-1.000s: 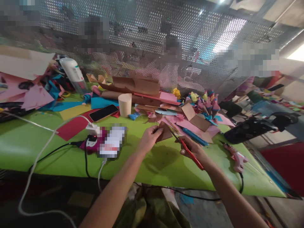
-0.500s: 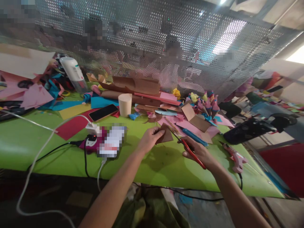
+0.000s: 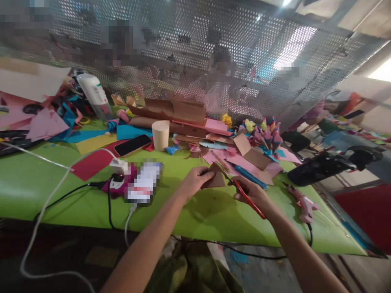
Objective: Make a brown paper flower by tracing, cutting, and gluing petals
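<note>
My left hand (image 3: 197,181) pinches a small piece of brown paper (image 3: 216,178) between thumb and fingers, a little above the green table. Red-handled scissors (image 3: 246,197) are gripped in my right hand (image 3: 253,193), their blades pointing up and left against the upper right edge of the paper. Whether the blades are apart cannot be made out. Just beyond my right hand lies a blue utility knife (image 3: 250,176) on pink paper scraps (image 3: 214,158).
A pink glue gun (image 3: 305,205) and a dark bottle (image 3: 319,166) lie at the right. Behind are a cream paper cup (image 3: 161,135) and brown paper rolls (image 3: 174,110). Left of my arms are a lit phone (image 3: 143,183), a purple power strip (image 3: 120,185) and a white cable (image 3: 50,195).
My left hand and the brown paper have shifted slightly right and down, towards the scissors. My right hand stays nearly in place, still holding the scissors.
</note>
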A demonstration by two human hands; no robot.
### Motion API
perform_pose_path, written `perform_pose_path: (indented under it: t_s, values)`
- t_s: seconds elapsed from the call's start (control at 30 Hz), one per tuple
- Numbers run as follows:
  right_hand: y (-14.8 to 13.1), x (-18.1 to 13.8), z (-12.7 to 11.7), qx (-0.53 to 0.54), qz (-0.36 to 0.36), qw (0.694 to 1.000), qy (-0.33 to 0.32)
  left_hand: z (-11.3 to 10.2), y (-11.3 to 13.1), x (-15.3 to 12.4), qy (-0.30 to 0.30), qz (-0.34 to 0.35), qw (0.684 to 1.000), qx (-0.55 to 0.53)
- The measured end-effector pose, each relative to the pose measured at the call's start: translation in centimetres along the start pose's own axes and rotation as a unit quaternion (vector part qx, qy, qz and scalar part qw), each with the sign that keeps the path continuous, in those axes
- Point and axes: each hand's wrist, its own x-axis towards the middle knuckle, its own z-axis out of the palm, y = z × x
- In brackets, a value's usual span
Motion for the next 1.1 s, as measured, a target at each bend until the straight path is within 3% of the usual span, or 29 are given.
perform_pose_path:
  t_s: [0.67,0.87,0.97,1.1]
  values:
    - [0.8,-0.2,-0.1,-0.009,0.015,1.0,0.026,-0.1,-0.3,0.1,-0.014,0.005,1.0,0.011]
    - [1.5,0.3,-0.7,0.006,-0.005,0.996,0.091,-0.1,0.1,0.0,0.015,0.022,0.999,0.028]
    - [2.6,1.1,-2.3,-0.067,0.004,0.985,0.159,-0.1,0.0,0.2,0.025,0.018,0.999,0.016]
    - [4.6,2.2,-5.4,-0.249,0.04,0.944,0.214,-0.3,-0.2,0.4,0.043,0.01,0.999,0.0]
